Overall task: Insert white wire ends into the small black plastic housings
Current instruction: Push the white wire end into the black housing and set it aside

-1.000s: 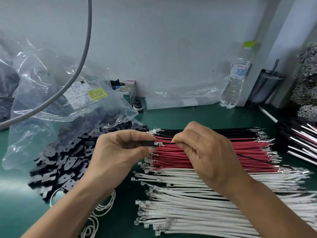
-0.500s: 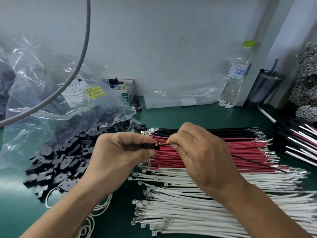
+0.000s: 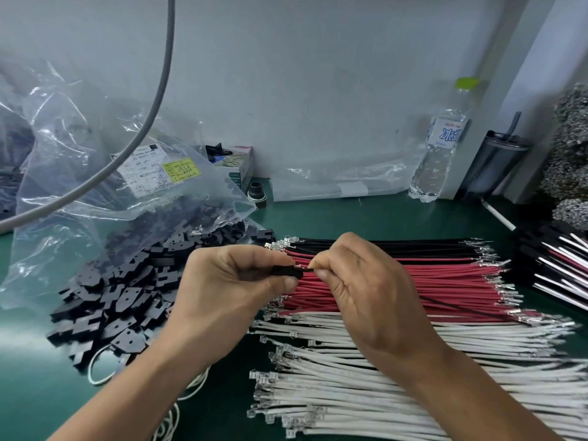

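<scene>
2 hands meeting, left hand [image 3: 229, 294] fingers pinching black housing [image 3: 286, 271], right hand [image 3: 366, 297] fingers pinching thin black wire [image 3: 461, 305], wire tip hidden

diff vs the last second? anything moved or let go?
The gap closed: the right hand has pushed its thin black wire leftward, so its metal tip now sits at the mouth of the small black plastic housing pinched by the left hand. Nothing was let go. The red, white and black wire bundles stay put.
</scene>
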The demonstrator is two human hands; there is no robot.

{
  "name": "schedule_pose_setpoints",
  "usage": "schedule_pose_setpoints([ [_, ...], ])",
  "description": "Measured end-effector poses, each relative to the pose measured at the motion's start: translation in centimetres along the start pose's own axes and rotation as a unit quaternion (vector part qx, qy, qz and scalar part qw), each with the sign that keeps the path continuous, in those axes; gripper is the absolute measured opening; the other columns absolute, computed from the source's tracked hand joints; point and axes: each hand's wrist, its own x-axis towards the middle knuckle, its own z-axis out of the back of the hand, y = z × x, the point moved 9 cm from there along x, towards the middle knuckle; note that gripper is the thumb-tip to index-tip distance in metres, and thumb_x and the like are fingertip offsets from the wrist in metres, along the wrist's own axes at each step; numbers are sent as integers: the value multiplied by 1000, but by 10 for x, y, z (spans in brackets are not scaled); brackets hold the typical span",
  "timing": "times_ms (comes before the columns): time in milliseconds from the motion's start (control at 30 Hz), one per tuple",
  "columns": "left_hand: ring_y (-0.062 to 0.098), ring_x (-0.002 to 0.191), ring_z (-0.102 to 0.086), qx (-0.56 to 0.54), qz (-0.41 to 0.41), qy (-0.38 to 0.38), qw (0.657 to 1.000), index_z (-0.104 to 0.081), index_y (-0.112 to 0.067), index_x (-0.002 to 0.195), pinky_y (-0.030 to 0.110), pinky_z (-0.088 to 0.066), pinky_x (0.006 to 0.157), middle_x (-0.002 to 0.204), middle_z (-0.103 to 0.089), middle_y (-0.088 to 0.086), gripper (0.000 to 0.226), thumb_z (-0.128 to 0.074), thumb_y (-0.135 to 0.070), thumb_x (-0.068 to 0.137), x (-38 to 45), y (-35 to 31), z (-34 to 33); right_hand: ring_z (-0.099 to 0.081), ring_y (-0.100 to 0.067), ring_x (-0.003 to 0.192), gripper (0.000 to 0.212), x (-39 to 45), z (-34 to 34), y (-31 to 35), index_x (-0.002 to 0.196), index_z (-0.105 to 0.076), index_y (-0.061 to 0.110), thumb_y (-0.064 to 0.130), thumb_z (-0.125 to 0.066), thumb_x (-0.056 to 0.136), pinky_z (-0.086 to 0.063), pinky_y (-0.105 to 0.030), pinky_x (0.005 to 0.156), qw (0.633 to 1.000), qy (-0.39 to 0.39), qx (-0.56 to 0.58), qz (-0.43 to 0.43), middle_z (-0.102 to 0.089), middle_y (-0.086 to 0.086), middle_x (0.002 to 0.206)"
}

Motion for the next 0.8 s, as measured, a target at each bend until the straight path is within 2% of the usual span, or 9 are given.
schedule_pose_setpoints([
  [133, 21, 72, -78, -2, -10, 5, 1000, -82, -15, 87, 15, -57, 63, 80, -80, 7, 22, -85, -4, 69, 3, -1, -3, -55, -15, 77, 16, 3, 7, 1, 96, -71, 13, 20, -57, 101, -50, -34, 63, 998, -26, -50, 13, -59, 3, 89],
  [200, 21, 72, -77, 0, -18, -14, 1000, -82, -18, 89, 17, -57, 63, 81, -80, 5, 21, -85, -7, 72, 5, -2, 0, -54, -18, 79, 13, 5, 18, 3, 97, -73, 12, 19, -62, 100, -48, -36, 64, 991, -73, -107, 21, -60, 0, 90],
  [267, 17, 69, -76, 10, -15, -48, 999, -82, -19, 88, 15, -55, 58, 79, -80, 4, 17, -85, -10, 74, 8, 0, 9, -52, -20, 81, 10, 5, 21, 4, 98, -73, 12, 18, -66, 98, -46, -37, 65, 988, -87, -127, 31, -60, -2, 92],
  [367, 17, 67, -76, -8, 6, -87, 996, -82, -19, 86, 15, -53, 53, 76, -79, 6, 14, -85, -15, 73, 9, 6, 21, -51, -18, 77, 6, 1, -2, 1, 91, -74, 18, 23, -73, 92, -47, -38, 63, 994, 18, -110, 23, -61, 5, 85],
  [433, 18, 69, -76, -8, 18, -92, 996, -82, -22, 87, 17, -54, 53, 76, -79, 7, 14, -85, -14, 76, 10, 10, 23, -53, -15, 80, 9, -2, -18, -5, 95, -77, 24, 30, -77, 87, -50, -36, 66, 992, 89, -88, -20, -63, 10, 84],
  [467, 18, 68, -76, -10, 22, -91, 996, -82, -23, 87, 16, -54, 53, 76, -79, 7, 15, -85, -14, 76, 10, 11, 23, -53, -13, 82, 11, -3, -21, -9, 97, -78, 26, 32, -77, 87, -51, -34, 67, 991, 101, -71, -43, -63, 13, 85],
  [600, 18, 66, -75, -21, 31, -90, 995, -82, -22, 86, 16, -53, 51, 75, -78, 8, 14, -84, -13, 76, 9, 13, 21, -54, -8, 83, 3, -2, -17, -17, 87, -77, 30, 28, -78, 86, -51, -31, 68, 993, 81, -20, -88, -61, 16, 83],
  [667, 19, 67, -76, -21, 31, -95, 995, -82, -22, 87, 17, -54, 51, 76, -78, 9, 14, -84, -13, 77, 10, 13, 23, -56, -6, 82, 7, -3, -12, -20, 82, -76, 29, 24, -80, 84, -52, -30, 66, 993, 59, -11, -101, -62, 16, 82],
  [800, 20, 71, -77, -21, 23, -101, 994, -80, -23, 100, 21, -58, 55, 83, -79, 8, 27, -84, -19, 75, 10, 11, 27, -63, -5, 83, 4, -4, -6, -24, 86, -80, 25, 21, -80, 85, -55, -31, 70, 993, 44, 22, -107, -68, 16, 84],
])
